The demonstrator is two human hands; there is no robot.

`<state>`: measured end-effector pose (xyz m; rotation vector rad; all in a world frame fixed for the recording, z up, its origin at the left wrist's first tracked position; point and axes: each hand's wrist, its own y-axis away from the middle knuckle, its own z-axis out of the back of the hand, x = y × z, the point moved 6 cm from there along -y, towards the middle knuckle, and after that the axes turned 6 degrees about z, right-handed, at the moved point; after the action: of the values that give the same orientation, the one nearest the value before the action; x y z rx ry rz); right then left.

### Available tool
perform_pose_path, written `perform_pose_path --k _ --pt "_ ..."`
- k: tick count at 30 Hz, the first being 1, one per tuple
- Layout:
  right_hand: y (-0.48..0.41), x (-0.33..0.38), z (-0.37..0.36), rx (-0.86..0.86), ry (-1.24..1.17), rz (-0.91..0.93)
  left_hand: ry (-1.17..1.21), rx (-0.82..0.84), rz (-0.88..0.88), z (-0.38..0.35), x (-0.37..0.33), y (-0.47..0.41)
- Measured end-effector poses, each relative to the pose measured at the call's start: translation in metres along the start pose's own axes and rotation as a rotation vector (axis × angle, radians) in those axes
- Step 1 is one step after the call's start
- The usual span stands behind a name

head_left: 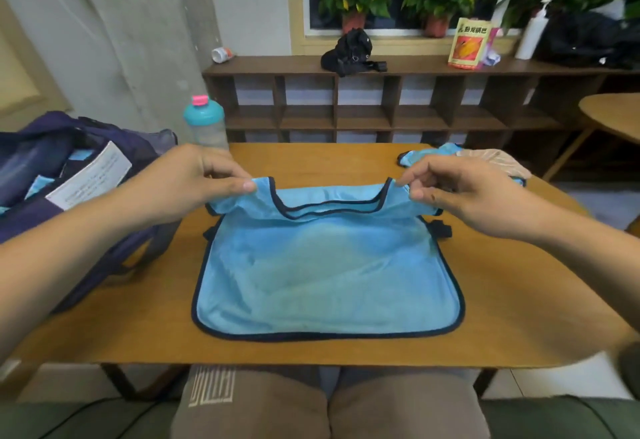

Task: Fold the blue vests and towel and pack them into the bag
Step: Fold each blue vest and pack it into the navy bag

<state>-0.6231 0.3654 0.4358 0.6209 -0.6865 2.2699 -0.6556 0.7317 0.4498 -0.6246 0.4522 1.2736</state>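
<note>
— Fingers (242, 185) first: what do we log?
— Both hands pinch. Our left hand (194, 179) nips the left shoulder strap of the light-blue mesh vest (325, 265) with dark trim between thumb and forefinger. Our right hand (460, 193) nips the right strap the same way, its other fingers loosely curled.
— Now by size?
— We note the rectangular wooden table (502, 317) under everything. The dark purple fabric bag (52, 123) sits open at its left edge, with a white printed label (90, 175) showing inside. The held vest lies flat mid-table, hem toward us, shoulders raised off the wood.
— Smaller items?
— A crumpled second blue vest (429, 153) lies at the far right corner, touching a beige towel (495, 161). A clear bottle with teal lid (206, 120) stands just right of the bag.
</note>
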Motion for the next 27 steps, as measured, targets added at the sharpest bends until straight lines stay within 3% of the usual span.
perform_pose_path --k 7,13,21,27 --pt "0.062 -0.004 -0.035 0.149 0.01 -0.009 -0.112 0.17 -0.127 -0.044 0.02 0.067" --pt "0.091 -0.017 -0.057 0.199 0.067 -0.022 -0.154 0.195 -0.099 -0.064 0.04 0.094" --pt "0.106 -0.024 -0.077 0.119 0.124 -0.077 -0.19 0.239 -0.143 -0.086 0.052 0.114" --pt "0.107 -0.018 -0.087 0.155 0.341 0.116 -0.181 0.252 -0.138 -0.081 0.052 0.115"
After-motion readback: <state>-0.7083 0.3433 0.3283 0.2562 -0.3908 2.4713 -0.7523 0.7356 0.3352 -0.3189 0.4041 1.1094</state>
